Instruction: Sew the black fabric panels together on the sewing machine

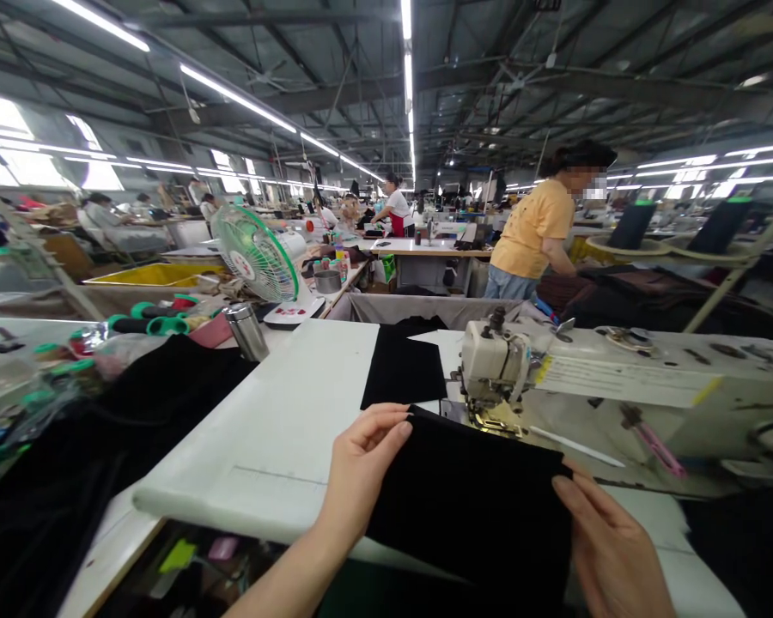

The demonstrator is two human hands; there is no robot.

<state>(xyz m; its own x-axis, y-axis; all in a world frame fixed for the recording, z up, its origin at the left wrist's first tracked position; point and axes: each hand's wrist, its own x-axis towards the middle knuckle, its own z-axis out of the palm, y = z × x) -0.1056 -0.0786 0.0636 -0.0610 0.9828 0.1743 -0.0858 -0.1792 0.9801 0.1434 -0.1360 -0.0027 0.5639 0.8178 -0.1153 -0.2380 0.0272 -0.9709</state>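
Observation:
A black fabric piece (477, 498) is stretched between my two hands in front of the sewing machine (496, 360). My left hand (367, 455) pinches its upper left corner between thumb and fingers. At the upper right corner, my right hand (611, 532) grips the edge with the thumb on top. The fabric's top edge lies just before the machine's presser foot and metal plate (496, 425); whether it touches the plate I cannot tell. Behind it, another black fabric piece (403, 369) rests flat on the white table (283, 412), left of the machine head.
Pink-handled snips (657, 446) and a white stick (576, 446) lie by the machine arm. A steel flask (247, 333) and a green fan (258, 253) stand at the back left. Black cloth (167, 403) covers the left side. Beyond the machine, a person in yellow (534, 227) bends over dark cloth.

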